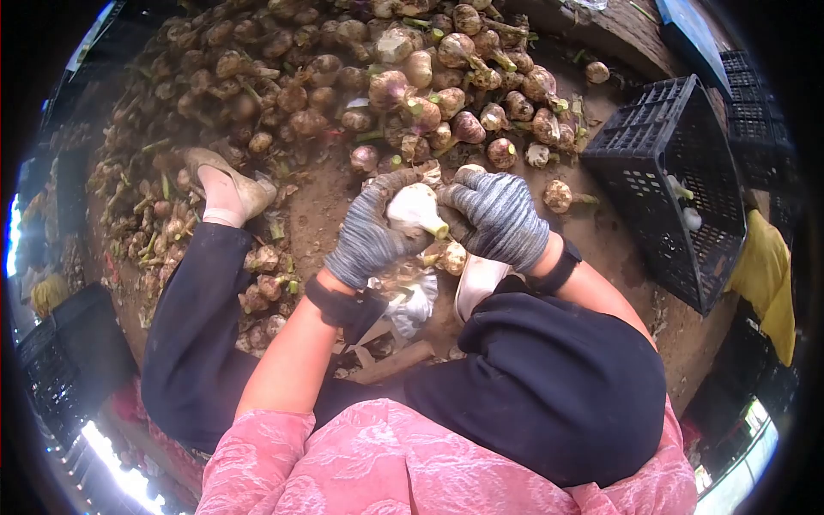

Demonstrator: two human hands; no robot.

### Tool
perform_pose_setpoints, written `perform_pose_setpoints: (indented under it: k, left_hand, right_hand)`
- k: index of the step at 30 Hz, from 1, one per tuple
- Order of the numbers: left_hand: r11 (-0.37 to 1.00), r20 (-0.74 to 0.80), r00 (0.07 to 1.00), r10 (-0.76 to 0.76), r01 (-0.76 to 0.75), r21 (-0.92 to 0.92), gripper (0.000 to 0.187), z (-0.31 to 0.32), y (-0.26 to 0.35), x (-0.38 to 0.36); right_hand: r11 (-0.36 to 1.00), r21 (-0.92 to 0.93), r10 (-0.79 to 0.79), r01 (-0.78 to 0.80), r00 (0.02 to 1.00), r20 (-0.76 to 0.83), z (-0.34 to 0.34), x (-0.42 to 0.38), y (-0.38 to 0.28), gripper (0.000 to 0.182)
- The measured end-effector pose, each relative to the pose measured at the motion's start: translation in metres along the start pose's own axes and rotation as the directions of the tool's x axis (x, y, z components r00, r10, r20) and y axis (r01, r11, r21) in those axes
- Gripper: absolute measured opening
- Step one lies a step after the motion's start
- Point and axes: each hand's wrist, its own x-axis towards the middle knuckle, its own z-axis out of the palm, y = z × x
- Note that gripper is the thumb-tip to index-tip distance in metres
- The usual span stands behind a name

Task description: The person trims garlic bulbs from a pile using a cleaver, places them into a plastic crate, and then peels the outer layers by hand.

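Observation:
Both my hands wear grey striped knit gloves. My left hand (375,225) is closed around a garlic bulb (415,210), whose peeled white side faces up, with its cut stem pointing down to the right. Just right of the bulb, my right hand (500,215) has its fingers curled in and its thumb close to the bulb. What those fingers hold, if anything, is hidden. Brown papery skin (429,174) shows between the hands at the top. Below them lie another garlic bulb (451,257) and a whitish crumpled piece (412,305) on the ground.
A large heap of unpeeled garlic (300,77) spreads ahead and to the left. On the right a black plastic crate (631,129) lies tilted, with pale pieces inside. A yellow cloth (764,275) hangs beside it. My legs and shoes frame the work area.

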Motion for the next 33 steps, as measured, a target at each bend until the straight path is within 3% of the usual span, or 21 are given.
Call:
perform_pose_setpoints:
  k: [2, 5, 7, 8, 9, 11, 13, 14, 16, 17, 18, 19, 21, 22, 23, 25, 26, 30, 31, 32, 33]
  left_hand:
    - [0.981, 0.081, 0.991, -0.103, 0.114, -0.156, 0.062, -0.002, 0.008, 0.000]
    - [0.986, 0.136, 0.987, -0.088, 0.106, -0.130, 0.067, -0.001, 0.020, 0.001]
    - [0.990, 0.132, 0.989, -0.065, 0.080, -0.116, 0.075, -0.002, 0.018, 0.001]
    - [0.957, 0.144, 0.989, -0.021, 0.062, -0.283, 0.078, -0.003, 0.016, 0.001]
    - [0.896, 0.150, 0.989, 0.021, 0.048, -0.442, 0.080, -0.005, 0.012, 0.001]
    - [0.905, 0.130, 0.991, 0.012, 0.045, -0.423, 0.082, -0.006, 0.005, 0.001]
    - [0.939, 0.106, 0.992, -0.067, 0.098, -0.329, 0.075, -0.004, 0.006, 0.001]
    - [0.940, 0.105, 0.992, -0.067, 0.098, -0.328, 0.075, -0.003, 0.005, 0.001]
    - [0.754, 0.116, 0.989, -0.096, 0.148, -0.639, 0.064, -0.003, -0.002, 0.001]
    - [0.695, 0.103, 0.986, -0.134, 0.167, -0.699, 0.055, -0.001, -0.009, 0.001]
    - [0.614, 0.141, 0.974, -0.177, 0.221, -0.758, 0.054, 0.000, -0.008, 0.000]
    - [0.524, 0.185, 0.959, -0.214, 0.272, -0.807, 0.054, 0.003, -0.008, -0.001]
    - [0.435, 0.158, 0.944, -0.289, 0.277, -0.857, 0.055, 0.008, -0.015, 0.007]
    - [0.344, 0.137, 0.921, -0.365, 0.271, -0.899, 0.056, 0.008, -0.019, 0.008]
    - [0.343, 0.137, 0.921, -0.365, 0.270, -0.899, 0.056, 0.007, -0.021, 0.007]
    - [0.375, 0.125, 0.957, -0.263, 0.221, -0.900, 0.055, 0.004, -0.018, 0.001]
    - [0.400, 0.095, 0.962, -0.257, 0.195, -0.895, 0.055, 0.005, -0.017, 0.000]
    - [0.397, 0.042, 0.971, -0.237, 0.136, -0.908, 0.056, 0.006, -0.013, 0.001]
    - [0.506, 0.032, 0.980, -0.195, 0.128, -0.853, 0.055, 0.005, -0.010, 0.002]
    - [0.609, 0.026, 0.988, -0.153, 0.115, -0.785, 0.054, 0.005, -0.009, 0.002]
    - [0.609, 0.028, 0.988, -0.153, 0.116, -0.785, 0.054, 0.006, -0.009, 0.002]
  right_hand:
    - [0.998, 0.009, 0.061, -0.060, 0.995, -0.080, 0.000, 0.001, 0.003, 0.013]
    - [0.990, 0.065, 0.137, -0.126, 0.966, -0.218, 0.000, 0.002, 0.012, 0.009]
    - [0.930, 0.233, 0.351, -0.285, 0.876, -0.331, 0.005, -0.002, 0.021, 0.007]
    - [0.809, 0.391, 0.515, -0.439, 0.850, -0.110, 0.003, -0.008, 0.029, 0.015]
    - [0.809, 0.392, 0.515, -0.439, 0.850, -0.110, 0.001, -0.008, 0.027, 0.015]
    - [0.259, 0.860, 0.485, -0.440, 0.829, 0.278, -0.003, -0.005, 0.017, 0.025]
    - [0.154, 0.886, 0.357, -0.437, 0.861, 0.363, 0.005, -0.005, 0.015, 0.029]
    - [0.242, 0.864, 0.398, -0.441, 0.857, 0.326, 0.008, -0.006, 0.013, 0.028]
    - [0.327, 0.837, 0.431, -0.439, 0.857, 0.281, 0.008, -0.003, 0.010, 0.026]
    - [0.674, 0.687, 0.310, -0.272, 0.948, 0.072, 0.004, 0.000, 0.009, 0.023]
    - [0.907, 0.417, 0.113, -0.067, 0.990, -0.086, 0.001, 0.002, 0.009, 0.021]
    - [0.907, 0.416, 0.114, -0.068, 0.990, -0.087, 0.000, 0.003, 0.008, 0.021]
    - [0.771, 0.615, 0.188, -0.164, 0.982, 0.027, 0.000, 0.003, 0.004, 0.018]
    - [0.252, 0.881, 0.460, -0.400, 0.851, 0.255, -0.001, 0.001, -0.004, 0.017]
    - [0.144, 0.942, 0.514, -0.304, 0.836, 0.191, 0.008, -0.005, 0.008, 0.016]
    - [-0.201, 0.955, 0.496, -0.220, 0.818, 0.293, 0.002, -0.006, 0.017, 0.018]
    - [-0.255, 0.940, 0.461, -0.225, 0.826, 0.323, 0.006, -0.009, 0.026, 0.022]
    - [-0.303, 0.901, 0.428, -0.310, 0.800, 0.420, -0.004, -0.001, 0.017, 0.029]
    - [-0.303, 0.901, 0.430, -0.311, 0.799, 0.420, -0.002, 0.000, 0.015, 0.029]
    - [-0.126, 0.951, 0.431, -0.283, 0.848, 0.310, 0.003, 0.004, 0.009, 0.031]
    - [0.056, 0.969, 0.411, -0.241, 0.890, 0.198, 0.005, 0.006, 0.006, 0.032]
